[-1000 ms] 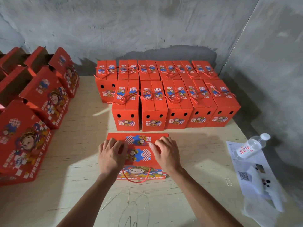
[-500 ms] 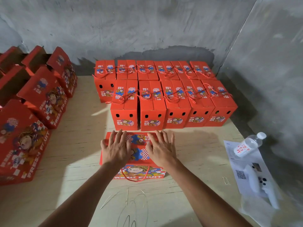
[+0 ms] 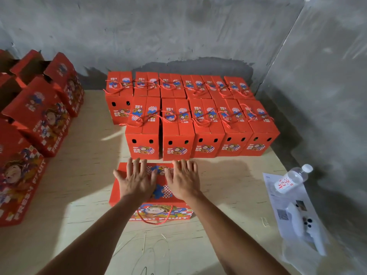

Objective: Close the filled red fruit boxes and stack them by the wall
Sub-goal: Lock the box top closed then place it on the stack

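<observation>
— Red card, that box, lying flat on the table just in front of the stacked boxes by the wall. Both hands lie on its top, fingers straight and spread, palms down. Neither one grips anything.

— Left hand on the left half, right hand on the right?

— Yes, side by side, a strip of the printed lid showing between them. Fingertips reach the far edge, close to the front row.

— How would it handle, do you think?

— Stiff corrugated card, I'd say, so the walls should bear a firm hold. If it's filled with fruit it'll be weighty and may shift inside. I'd take it by both short ends, low down, rather than trust the cord handle hanging over the near side.

— Slippery?

— The print looks a bit glossy, so possibly. Flat palms on the ends would do better than fingertips.

— What can't you make out?

— Whether the lid is fully tucked; the hands cover the seam. Nothing shows what's inside. The open boxes on the left run off the edge, so I can't count them or see whether they're filled. The back row is half hidden behind the front one. Right side, a bottle rests on a paper sheet, beside a white object I can't identify.
</observation>
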`<move>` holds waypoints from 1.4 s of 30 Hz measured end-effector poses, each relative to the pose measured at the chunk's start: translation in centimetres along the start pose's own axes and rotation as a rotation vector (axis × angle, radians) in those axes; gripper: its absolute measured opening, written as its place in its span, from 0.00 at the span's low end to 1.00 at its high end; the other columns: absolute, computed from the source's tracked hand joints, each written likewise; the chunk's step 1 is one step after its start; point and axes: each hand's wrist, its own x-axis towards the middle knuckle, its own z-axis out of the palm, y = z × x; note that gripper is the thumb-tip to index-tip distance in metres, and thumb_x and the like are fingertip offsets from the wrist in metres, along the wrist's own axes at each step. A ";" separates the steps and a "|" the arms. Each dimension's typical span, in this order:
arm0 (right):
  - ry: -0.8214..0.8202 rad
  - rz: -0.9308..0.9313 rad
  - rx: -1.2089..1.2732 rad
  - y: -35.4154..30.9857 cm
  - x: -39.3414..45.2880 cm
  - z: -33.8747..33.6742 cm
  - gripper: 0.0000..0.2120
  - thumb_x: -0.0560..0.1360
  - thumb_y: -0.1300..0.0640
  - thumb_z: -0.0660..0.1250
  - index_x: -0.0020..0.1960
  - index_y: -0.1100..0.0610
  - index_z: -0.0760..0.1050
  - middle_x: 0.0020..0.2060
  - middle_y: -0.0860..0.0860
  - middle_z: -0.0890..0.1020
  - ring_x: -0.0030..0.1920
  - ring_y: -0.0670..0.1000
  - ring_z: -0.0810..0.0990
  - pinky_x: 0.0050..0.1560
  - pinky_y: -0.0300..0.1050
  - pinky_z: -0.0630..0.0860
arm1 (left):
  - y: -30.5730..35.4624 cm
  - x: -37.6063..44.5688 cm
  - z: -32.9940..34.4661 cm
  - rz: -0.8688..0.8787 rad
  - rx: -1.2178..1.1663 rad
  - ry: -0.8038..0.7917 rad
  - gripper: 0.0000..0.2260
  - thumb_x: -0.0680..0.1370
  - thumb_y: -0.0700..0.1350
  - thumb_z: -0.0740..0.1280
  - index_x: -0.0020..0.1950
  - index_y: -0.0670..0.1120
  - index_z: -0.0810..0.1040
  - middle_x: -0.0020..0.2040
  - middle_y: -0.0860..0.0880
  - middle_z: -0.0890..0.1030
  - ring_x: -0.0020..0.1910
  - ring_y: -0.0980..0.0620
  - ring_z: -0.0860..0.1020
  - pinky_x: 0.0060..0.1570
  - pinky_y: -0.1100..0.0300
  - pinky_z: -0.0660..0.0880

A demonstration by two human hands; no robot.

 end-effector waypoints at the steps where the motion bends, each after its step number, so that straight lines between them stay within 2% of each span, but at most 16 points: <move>1: 0.013 -0.001 0.007 0.0 0.0 0.0 0.29 0.83 0.36 0.44 0.65 0.54 0.73 0.56 0.52 0.79 0.58 0.56 0.74 0.69 0.56 0.64 | 0.0 0.1 0.1 0.003 -0.004 0.006 0.30 0.83 0.65 0.44 0.80 0.51 0.59 0.81 0.49 0.61 0.82 0.46 0.53 0.71 0.30 0.54; 4: 0.064 -0.003 0.041 0.0 0.1 0.1 0.26 0.83 0.36 0.47 0.61 0.53 0.74 0.55 0.51 0.81 0.57 0.54 0.75 0.68 0.55 0.66 | -0.2 0.0 0.4 0.022 -0.028 0.034 0.30 0.82 0.66 0.45 0.80 0.52 0.60 0.80 0.49 0.63 0.82 0.46 0.54 0.71 0.31 0.54; 7: 0.162 -0.007 0.107 -0.3 0.1 0.1 0.23 0.82 0.38 0.54 0.62 0.54 0.75 0.57 0.50 0.81 0.59 0.53 0.76 0.68 0.53 0.69 | -0.4 0.0 0.3 0.009 -0.065 0.048 0.30 0.82 0.66 0.46 0.79 0.52 0.61 0.80 0.50 0.63 0.82 0.48 0.55 0.72 0.33 0.52; 9: 0.225 -0.054 0.097 -0.5 -0.2 -0.1 0.19 0.81 0.41 0.58 0.58 0.54 0.76 0.55 0.50 0.80 0.56 0.52 0.75 0.62 0.50 0.72 | -0.4 -0.3 0.0 0.019 -0.123 0.124 0.27 0.83 0.65 0.51 0.76 0.51 0.67 0.77 0.49 0.69 0.79 0.48 0.61 0.73 0.36 0.52; 10: 0.256 -0.097 0.095 -0.5 -0.5 -0.1 0.16 0.81 0.43 0.60 0.54 0.55 0.77 0.52 0.50 0.79 0.53 0.52 0.74 0.57 0.50 0.74 | -0.4 -0.7 -0.1 0.061 -0.161 0.196 0.23 0.83 0.62 0.54 0.71 0.50 0.72 0.72 0.49 0.73 0.75 0.46 0.67 0.73 0.37 0.55; 12: 0.302 -0.166 0.152 -0.7 -1.3 -0.2 0.14 0.81 0.47 0.63 0.47 0.56 0.78 0.45 0.49 0.77 0.48 0.51 0.74 0.48 0.50 0.76 | -0.9 -1.5 0.2 0.197 -0.215 0.350 0.17 0.83 0.58 0.58 0.57 0.48 0.77 0.58 0.49 0.78 0.60 0.43 0.75 0.67 0.43 0.67; 14: 0.320 -0.199 0.228 -0.5 -2.0 -0.3 0.14 0.82 0.49 0.63 0.45 0.57 0.79 0.43 0.49 0.77 0.46 0.50 0.73 0.44 0.49 0.75 | -1.7 -2.4 0.4 0.287 -0.259 0.415 0.14 0.82 0.56 0.61 0.50 0.47 0.78 0.50 0.50 0.77 0.48 0.45 0.74 0.54 0.49 0.73; 16: 0.350 -0.231 0.226 -0.1 -3.2 0.1 0.16 0.82 0.47 0.63 0.45 0.57 0.80 0.43 0.49 0.77 0.45 0.50 0.73 0.42 0.46 0.74 | -2.3 -3.2 0.8 0.319 -0.260 0.436 0.12 0.81 0.55 0.63 0.50 0.47 0.79 0.48 0.50 0.77 0.45 0.47 0.73 0.46 0.52 0.71; 21: 0.398 -0.211 0.223 0.1 -4.6 0.7 0.18 0.83 0.44 0.62 0.45 0.55 0.80 0.41 0.49 0.76 0.43 0.49 0.71 0.40 0.43 0.71 | -1.9 -4.4 1.1 0.313 -0.215 0.524 0.12 0.82 0.52 0.62 0.48 0.46 0.78 0.44 0.49 0.77 0.42 0.45 0.72 0.43 0.51 0.70; 27: 0.395 -0.185 0.256 -0.5 -4.0 0.0 0.16 0.84 0.48 0.62 0.41 0.55 0.75 0.36 0.47 0.74 0.38 0.47 0.70 0.35 0.43 0.69 | -1.6 -4.9 0.7 0.300 -0.247 0.478 0.12 0.83 0.52 0.61 0.46 0.46 0.75 0.43 0.50 0.76 0.40 0.46 0.71 0.42 0.51 0.69; 29: 0.362 -0.117 0.279 -1.0 -3.1 -0.5 0.15 0.83 0.50 0.64 0.40 0.55 0.75 0.34 0.47 0.75 0.36 0.46 0.71 0.33 0.42 0.69 | -1.2 -4.5 0.3 0.218 -0.277 0.450 0.12 0.83 0.52 0.62 0.45 0.47 0.75 0.43 0.51 0.76 0.41 0.46 0.71 0.44 0.51 0.68; 32: 0.288 -0.057 0.304 -1.6 -2.1 -1.0 0.16 0.80 0.55 0.69 0.35 0.55 0.73 0.31 0.48 0.76 0.31 0.46 0.69 0.31 0.41 0.63 | -0.7 -3.9 -0.2 0.132 -0.305 0.399 0.11 0.83 0.51 0.66 0.44 0.47 0.76 0.45 0.51 0.76 0.45 0.45 0.72 0.50 0.49 0.69; 36: 0.126 -0.180 0.289 -0.7 -0.4 -1.6 0.17 0.80 0.55 0.68 0.33 0.55 0.71 0.30 0.47 0.72 0.29 0.49 0.69 0.31 0.41 0.61 | -0.9 -3.2 -0.4 0.118 -0.301 0.312 0.11 0.82 0.50 0.68 0.43 0.46 0.76 0.43 0.49 0.79 0.44 0.44 0.74 0.48 0.48 0.69; 39: 0.040 -0.242 0.272 -0.1 0.7 -1.5 0.17 0.82 0.52 0.65 0.37 0.58 0.78 0.30 0.48 0.75 0.28 0.50 0.72 0.30 0.41 0.62 | -0.9 -2.3 -0.5 0.153 -0.198 0.235 0.10 0.84 0.49 0.63 0.47 0.46 0.77 0.46 0.47 0.81 0.46 0.43 0.75 0.48 0.48 0.71; 41: 0.062 -0.251 0.259 -0.2 0.7 -1.3 0.15 0.83 0.52 0.63 0.41 0.58 0.79 0.34 0.49 0.79 0.32 0.50 0.75 0.32 0.43 0.67 | -1.0 -1.8 -0.7 0.202 -0.092 0.177 0.14 0.85 0.51 0.53 0.52 0.47 0.76 0.50 0.48 0.80 0.49 0.44 0.75 0.49 0.49 0.70; 42: 0.097 -0.254 0.217 -0.3 0.5 -1.0 0.14 0.83 0.51 0.62 0.44 0.57 0.79 0.38 0.50 0.80 0.36 0.50 0.76 0.36 0.45 0.70 | -1.1 -1.6 -0.7 0.224 -0.056 0.162 0.18 0.84 0.52 0.48 0.55 0.47 0.75 0.53 0.47 0.79 0.51 0.43 0.75 0.50 0.50 0.70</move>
